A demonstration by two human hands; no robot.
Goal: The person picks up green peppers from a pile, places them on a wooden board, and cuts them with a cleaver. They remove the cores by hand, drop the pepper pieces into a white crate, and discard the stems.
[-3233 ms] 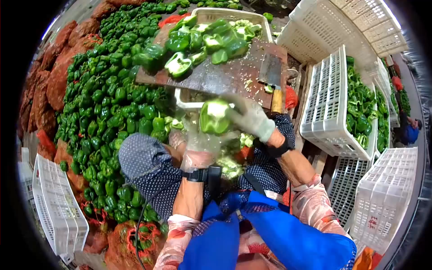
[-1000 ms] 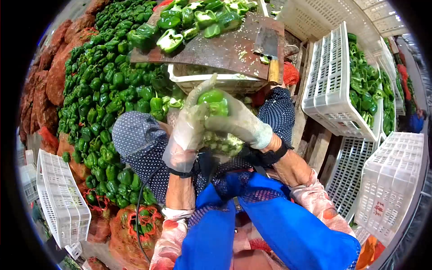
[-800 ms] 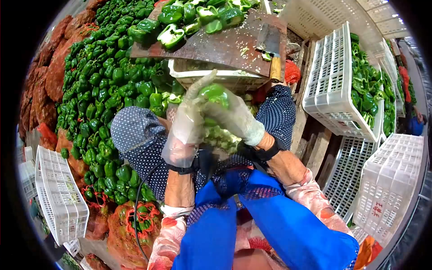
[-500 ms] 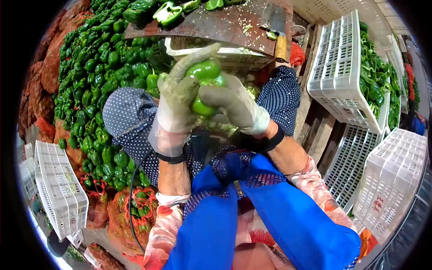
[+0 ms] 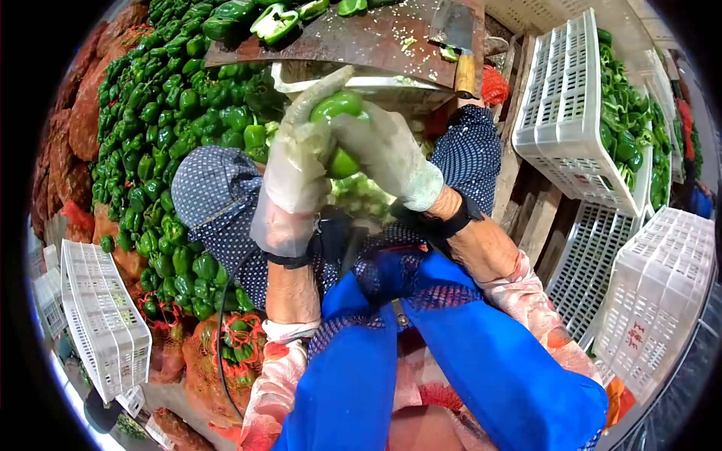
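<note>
A glossy green bell pepper [image 5: 336, 105] is held up in front of my lap, partly covered by my fingers. My left hand [image 5: 295, 161], in a pale, dirty glove, is closed around its left side, with one finger stretched up along it. My right hand [image 5: 392, 156], also gloved, is closed over its right side, its fingers curled across the middle; motion blurs the fingertips. Below the hands, pale green pepper scraps [image 5: 362, 197] show. Just above, a white crate [image 5: 282, 79] stands partly under a brown board [image 5: 361, 41].
A cleaver [image 5: 455, 30] lies on the board near a halved pepper [image 5: 275, 24] and scattered seeds. Whole green peppers [image 5: 154, 143] are heaped at left, beside filled red net sacks [image 5: 218, 376]. White crates [image 5: 560, 105] stand at right, with another crate [image 5: 105, 316] at lower left.
My right hand has shifted up and inward over the pepper, covering more of its middle. The left hand keeps its grip, and the view has shifted slightly.
</note>
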